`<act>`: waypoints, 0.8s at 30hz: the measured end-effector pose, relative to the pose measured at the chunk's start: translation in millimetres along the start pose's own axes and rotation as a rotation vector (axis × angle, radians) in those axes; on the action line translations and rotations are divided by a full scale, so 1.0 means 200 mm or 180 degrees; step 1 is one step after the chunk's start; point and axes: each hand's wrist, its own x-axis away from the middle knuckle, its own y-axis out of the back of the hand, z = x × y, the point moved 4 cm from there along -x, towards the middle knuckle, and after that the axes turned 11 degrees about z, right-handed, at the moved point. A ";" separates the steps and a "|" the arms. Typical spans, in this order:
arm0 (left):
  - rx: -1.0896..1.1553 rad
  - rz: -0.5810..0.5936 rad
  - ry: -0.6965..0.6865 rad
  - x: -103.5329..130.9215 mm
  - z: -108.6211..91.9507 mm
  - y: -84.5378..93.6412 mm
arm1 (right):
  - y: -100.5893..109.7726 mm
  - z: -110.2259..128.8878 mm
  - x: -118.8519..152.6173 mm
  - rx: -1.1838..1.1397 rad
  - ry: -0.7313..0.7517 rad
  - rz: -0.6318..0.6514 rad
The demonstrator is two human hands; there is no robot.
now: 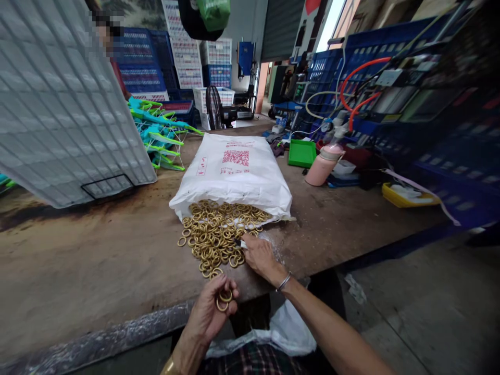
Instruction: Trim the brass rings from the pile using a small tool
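The left hand (209, 312) curls round a few gold-coloured metal rings (225, 301); the right hand (263, 258), fingers bunched, grip unclear, touches the ring pile (214, 237) at the woven sack's (250, 182) near mouth. Small pinches should limit scatter.

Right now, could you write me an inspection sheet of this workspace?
Surface: brown table, worn, dark marks at left.
Job's things: pile of gold-coloured rings at the mouth of a white sack.
Clutter: white crate and teal-and-green pieces at left; green tray, pink bottle and yellow tray at right.
Hands: left hand holds a few loose rings; right hand is at the pile's right edge, with something at its fingertips too small to identify.
Cables: orange tube loops at right, behind the bottle.
Surroundings: stacked crates and a fan beyond the table.
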 end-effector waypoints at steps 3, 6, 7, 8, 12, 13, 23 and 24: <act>0.0094 0.0084 0.0040 0.00 0.01 0.00 | -0.01 -0.03 0.01 -0.0190 0.0122 -0.0052; 0.0043 0.0061 0.0066 0.00 0.01 -0.01 | 0.00 -0.07 0.01 -0.0688 0.0226 -0.0206; -0.0038 0.0030 0.0033 0.00 0.01 -0.01 | 0.00 -0.08 0.01 -0.0954 0.0232 -0.0288; -0.0168 -0.0001 -0.0019 0.00 0.01 -0.01 | 0.01 -0.09 0.01 -0.1266 0.0247 -0.0363; -0.1132 -0.0140 -0.0454 -0.02 -0.03 -0.05 | 0.02 -0.10 0.04 -0.2680 0.0449 -0.0323; -0.1418 -0.0192 -0.0589 -0.03 -0.05 -0.06 | 0.02 -0.09 0.05 -0.3018 0.0468 -0.0176; -0.3236 0.0011 -0.1655 -0.05 -0.15 -0.14 | 0.00 0.10 0.22 -0.4933 0.0468 0.1653; -0.3228 0.0011 -0.1648 -0.04 -0.16 -0.15 | -0.01 0.10 0.22 -0.4990 0.0469 0.1707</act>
